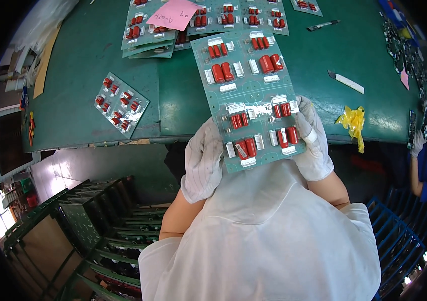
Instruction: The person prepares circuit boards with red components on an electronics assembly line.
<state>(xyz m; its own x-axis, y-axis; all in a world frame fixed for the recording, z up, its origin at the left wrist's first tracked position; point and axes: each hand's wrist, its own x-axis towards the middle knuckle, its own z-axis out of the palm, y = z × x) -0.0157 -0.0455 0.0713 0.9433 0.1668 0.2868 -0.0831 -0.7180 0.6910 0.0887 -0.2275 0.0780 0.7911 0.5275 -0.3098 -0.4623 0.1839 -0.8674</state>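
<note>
A long green circuit board (248, 93) with red capacitors and white connectors is held up in front of my chest, partly over the table edge. My left hand (204, 158), in a white knit glove, is closed on its left edge near the lower corner. On the opposite edge my right hand (312, 138), gloved the same way, grips the board. The fingers behind the board are hidden. Beyond its far end lie stacked circuit boards (213, 22) of similar make, with a pink paper note (173, 14) on top.
A smaller circuit board (121, 105) rests on the green table (173, 90) to the left. At right are a pen (323, 25), a white-handled cutter (346, 81) and crumpled yellow plastic (352, 123). A co-worker's gloved hand (418, 143) shows far right. Green racks (118, 241) stand lower left.
</note>
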